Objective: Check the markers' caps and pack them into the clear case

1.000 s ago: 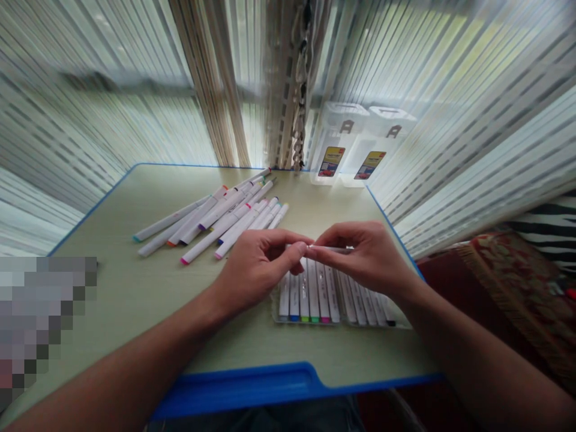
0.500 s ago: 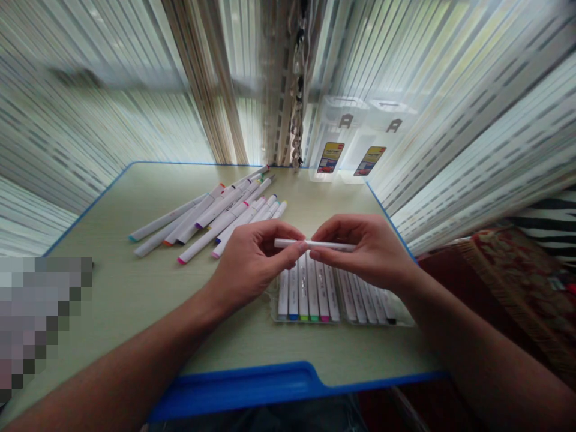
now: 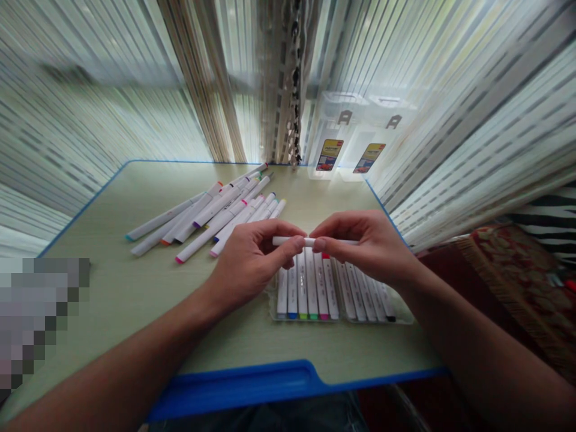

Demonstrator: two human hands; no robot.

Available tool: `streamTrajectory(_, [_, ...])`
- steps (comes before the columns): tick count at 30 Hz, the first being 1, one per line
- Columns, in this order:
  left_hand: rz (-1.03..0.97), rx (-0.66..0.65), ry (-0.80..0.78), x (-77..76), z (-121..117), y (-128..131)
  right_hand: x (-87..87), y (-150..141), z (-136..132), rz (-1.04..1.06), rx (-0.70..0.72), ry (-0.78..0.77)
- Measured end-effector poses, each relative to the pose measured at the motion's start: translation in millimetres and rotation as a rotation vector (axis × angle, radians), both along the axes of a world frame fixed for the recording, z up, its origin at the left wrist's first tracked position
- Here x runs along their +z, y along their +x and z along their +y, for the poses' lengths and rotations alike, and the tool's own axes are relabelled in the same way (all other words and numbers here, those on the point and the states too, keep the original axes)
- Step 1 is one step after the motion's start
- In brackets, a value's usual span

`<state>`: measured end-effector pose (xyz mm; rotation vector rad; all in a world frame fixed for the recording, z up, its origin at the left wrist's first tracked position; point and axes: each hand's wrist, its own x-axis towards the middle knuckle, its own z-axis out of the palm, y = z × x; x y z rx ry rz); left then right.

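Both hands pinch one white marker point(image 3: 306, 241), held level above the desk. My left hand point(image 3: 254, 261) closes thumb and fingers on its left end; my right hand point(image 3: 364, 246) grips its right part. Directly below them lies a clear flat tray point(image 3: 335, 294) filled with a row of white markers with coloured caps. A loose pile of several more white markers point(image 3: 211, 213) lies fanned out further back on the left of the pale green desk point(image 3: 135, 282).
Two clear plastic marker boxes point(image 3: 353, 144) with yellow labels stand at the desk's back right corner against the striped curtains. The desk has a blue rim point(image 3: 252, 387) at the front. A patterned red fabric point(image 3: 508, 282) lies to the right, off the desk.
The marker between my hands has become more visible and sits level; my hands have drawn slightly upward and apart along it. The camera has tilted a little.
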<state>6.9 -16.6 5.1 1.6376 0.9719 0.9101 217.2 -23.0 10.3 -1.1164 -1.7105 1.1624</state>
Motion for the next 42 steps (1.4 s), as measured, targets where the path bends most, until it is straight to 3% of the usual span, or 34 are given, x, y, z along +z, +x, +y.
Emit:
streamTrajectory(7, [-0.018,-0.049,-0.026,-1.7,-1.6,0.5,-2.0,-1.7,0.2,0.026,-0.010,-0.022])
streamTrajectory(21, [0.018,0.027,-0.030,0.9,-0.6,-0.8,-2.9,0.9,0.7,0.005,-0.006,0.040])
streamTrajectory(30, [-0.017,0.035,-0.072,0.6,0.4,-1.1,-2.6,1.1,0.9,0.169,0.035,-0.113])
streamTrajectory(42, [-0.006,0.080,-0.072,3.4,1.4,-1.7,-2.3,0.7,1.4,0.190,-0.012,-0.121])
